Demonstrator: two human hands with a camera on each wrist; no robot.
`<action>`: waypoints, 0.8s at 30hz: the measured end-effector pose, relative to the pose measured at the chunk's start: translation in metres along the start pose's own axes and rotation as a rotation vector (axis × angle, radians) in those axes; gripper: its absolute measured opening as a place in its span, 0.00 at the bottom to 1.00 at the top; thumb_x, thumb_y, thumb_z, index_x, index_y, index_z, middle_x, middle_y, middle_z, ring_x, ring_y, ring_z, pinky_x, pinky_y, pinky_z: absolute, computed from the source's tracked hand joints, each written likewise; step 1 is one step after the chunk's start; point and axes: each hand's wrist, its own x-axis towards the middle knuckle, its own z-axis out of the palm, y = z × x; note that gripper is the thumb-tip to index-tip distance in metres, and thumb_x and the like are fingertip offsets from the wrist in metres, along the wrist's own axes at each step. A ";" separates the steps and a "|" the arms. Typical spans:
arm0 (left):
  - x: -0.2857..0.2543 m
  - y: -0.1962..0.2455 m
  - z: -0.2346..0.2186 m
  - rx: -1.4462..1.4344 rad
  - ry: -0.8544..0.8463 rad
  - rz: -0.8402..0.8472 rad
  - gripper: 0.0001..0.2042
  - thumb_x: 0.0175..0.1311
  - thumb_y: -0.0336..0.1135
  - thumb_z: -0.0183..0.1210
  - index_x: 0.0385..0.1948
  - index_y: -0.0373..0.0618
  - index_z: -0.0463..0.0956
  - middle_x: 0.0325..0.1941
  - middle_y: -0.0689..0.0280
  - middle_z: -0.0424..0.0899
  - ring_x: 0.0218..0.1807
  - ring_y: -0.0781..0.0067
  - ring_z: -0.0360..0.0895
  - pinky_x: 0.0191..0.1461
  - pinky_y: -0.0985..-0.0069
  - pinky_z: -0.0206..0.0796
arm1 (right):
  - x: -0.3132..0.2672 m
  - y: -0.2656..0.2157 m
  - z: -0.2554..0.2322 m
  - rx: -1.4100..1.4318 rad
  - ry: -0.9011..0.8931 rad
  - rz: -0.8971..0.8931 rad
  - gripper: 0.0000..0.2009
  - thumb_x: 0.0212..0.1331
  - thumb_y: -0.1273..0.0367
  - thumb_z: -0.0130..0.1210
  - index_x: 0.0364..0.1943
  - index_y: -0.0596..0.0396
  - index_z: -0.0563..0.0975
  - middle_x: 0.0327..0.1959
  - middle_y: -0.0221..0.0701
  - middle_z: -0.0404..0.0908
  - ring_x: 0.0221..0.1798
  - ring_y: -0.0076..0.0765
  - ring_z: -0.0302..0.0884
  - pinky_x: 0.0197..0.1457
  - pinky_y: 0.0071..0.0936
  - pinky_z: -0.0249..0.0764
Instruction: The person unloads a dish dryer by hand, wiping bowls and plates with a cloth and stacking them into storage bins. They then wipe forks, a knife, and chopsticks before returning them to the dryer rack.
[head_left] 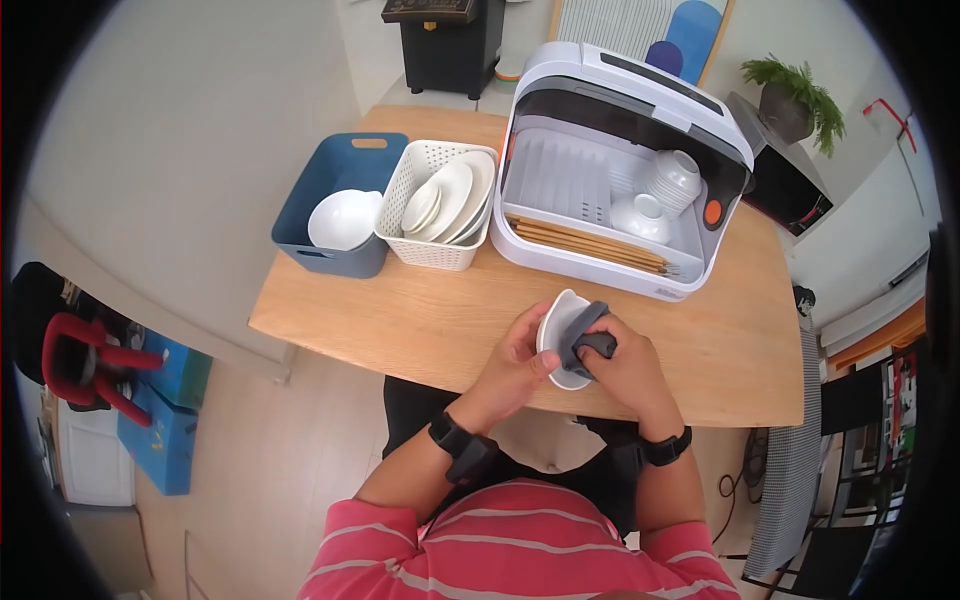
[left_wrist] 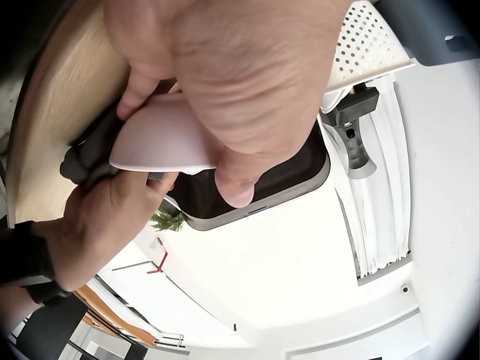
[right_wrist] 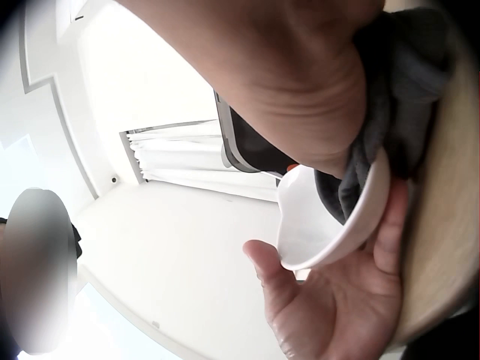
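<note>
Near the table's front edge my left hand [head_left: 510, 360] grips a white bowl [head_left: 553, 330], tilted on its side with its hollow toward the right. My right hand [head_left: 632, 372] holds a dark grey cloth [head_left: 590, 335] and presses it against the bowl's inside. In the right wrist view the cloth [right_wrist: 352, 184] is bunched and reaches over the rim into the bowl [right_wrist: 307, 217]. The left thumb lies at the rim there, with the fingers behind the bowl. From the left wrist, the outer wall of the bowl [left_wrist: 161, 135] shows under the left hand.
A blue bin [head_left: 330, 262] with a white bowl stands at the left, beside a white perforated basket [head_left: 432, 255] of plates. Behind the hands is a lidded dish box [head_left: 600, 275] with stacked bowls and chopsticks. A potted plant [head_left: 790, 105] stands at the back right.
</note>
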 end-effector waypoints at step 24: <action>0.000 0.009 -0.005 -0.136 -0.090 -0.051 0.52 0.57 0.49 0.75 0.80 0.52 0.48 0.77 0.64 0.64 0.75 0.67 0.65 0.73 0.63 0.66 | -0.009 -0.024 0.015 0.139 -0.161 -0.310 0.12 0.61 0.69 0.62 0.49 0.48 0.82 0.44 0.41 0.83 0.51 0.53 0.79 0.64 0.48 0.71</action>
